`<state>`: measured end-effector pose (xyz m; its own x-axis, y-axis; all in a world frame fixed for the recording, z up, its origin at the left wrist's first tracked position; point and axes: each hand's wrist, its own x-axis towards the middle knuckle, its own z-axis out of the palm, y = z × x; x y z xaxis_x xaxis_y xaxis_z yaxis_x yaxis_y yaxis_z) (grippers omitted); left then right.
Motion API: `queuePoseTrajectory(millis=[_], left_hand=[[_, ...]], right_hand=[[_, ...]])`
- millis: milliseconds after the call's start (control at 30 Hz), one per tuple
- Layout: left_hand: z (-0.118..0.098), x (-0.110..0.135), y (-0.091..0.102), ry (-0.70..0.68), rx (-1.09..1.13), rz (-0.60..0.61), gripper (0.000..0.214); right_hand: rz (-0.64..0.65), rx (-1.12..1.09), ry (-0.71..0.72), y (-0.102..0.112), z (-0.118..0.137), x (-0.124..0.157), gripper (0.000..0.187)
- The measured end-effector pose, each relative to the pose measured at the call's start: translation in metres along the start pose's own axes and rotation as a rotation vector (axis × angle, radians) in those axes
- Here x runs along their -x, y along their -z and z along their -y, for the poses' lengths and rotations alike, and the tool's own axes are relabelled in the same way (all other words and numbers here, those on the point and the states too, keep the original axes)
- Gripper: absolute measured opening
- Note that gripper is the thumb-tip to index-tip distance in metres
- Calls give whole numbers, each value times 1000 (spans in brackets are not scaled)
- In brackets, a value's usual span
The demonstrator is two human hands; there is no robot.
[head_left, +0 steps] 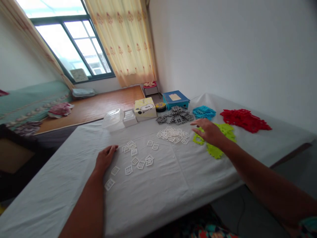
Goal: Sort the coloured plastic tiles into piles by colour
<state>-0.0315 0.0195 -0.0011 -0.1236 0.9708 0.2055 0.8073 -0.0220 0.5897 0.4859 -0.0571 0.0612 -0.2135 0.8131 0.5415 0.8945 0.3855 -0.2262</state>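
Note:
My left hand (105,158) lies flat on the white tablecloth (158,185), fingers together and stretched out, beside several scattered white window-shaped plastic pieces (135,158). My right hand (209,130) reaches over the lime green interlocking pieces (218,150), fingers extended and holding nothing, close to a heap of white pieces (173,135). Beyond it lie piles of grey pieces (175,116), blue pieces (203,112) and red pieces (244,119).
At the table's far edge stand a clear plastic container (113,119), a white box (130,118), a yellow-white box (145,108), a tape roll (160,106) and a blue box (175,98). A window, curtain and wooden platform are behind. The table's right edge drops off.

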Motion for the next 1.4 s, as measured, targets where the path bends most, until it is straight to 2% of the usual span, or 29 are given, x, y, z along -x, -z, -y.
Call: queuePoseTrajectory(millis=[100, 200, 367, 433, 500, 600, 800, 867, 933, 1033, 1100, 1200, 1300, 1400], left_hand=[[-2, 3, 0, -6, 20, 12, 55], [-3, 5, -1, -20, 67, 24, 57], [0, 4, -3, -41, 123, 19, 54], [3, 3, -5, -39, 139, 24, 54], [5, 2, -8, -44, 151, 27, 53], [7, 1, -10, -44, 144, 22, 51], [5, 0, -10, -61, 93, 23, 51], [5, -1, -10, -74, 74, 30, 51], [6, -2, -11, -85, 58, 32, 50], [8, -2, -11, -101, 39, 27, 49], [8, -1, -11, -107, 36, 25, 50], [7, 0, -9, -110, 35, 32, 51], [6, 1, -8, -110, 32, 42, 51], [5, 1, -7, -106, 30, 38, 51]], right_hand=[[173, -123, 155, -27, 53, -18, 25], [343, -154, 283, -59, 93, -38, 26], [608, -57, 352, -104, 122, -71, 33], [657, -8, 361, -115, 126, -76, 32], [636, 35, 363, -121, 130, -74, 25], [518, 102, 338, -122, 126, -67, 23], [288, 181, 154, -110, 83, -72, 28], [227, 119, 151, -109, 79, -72, 28], [270, -84, 215, -111, 90, -67, 27], [520, -409, 361, -115, 121, -50, 26], [608, -450, 433, -117, 140, -39, 30], [584, -367, 481, -116, 155, -31, 26], [533, -315, 478, -114, 154, -34, 24], [366, -258, 330, -112, 137, -46, 25]])
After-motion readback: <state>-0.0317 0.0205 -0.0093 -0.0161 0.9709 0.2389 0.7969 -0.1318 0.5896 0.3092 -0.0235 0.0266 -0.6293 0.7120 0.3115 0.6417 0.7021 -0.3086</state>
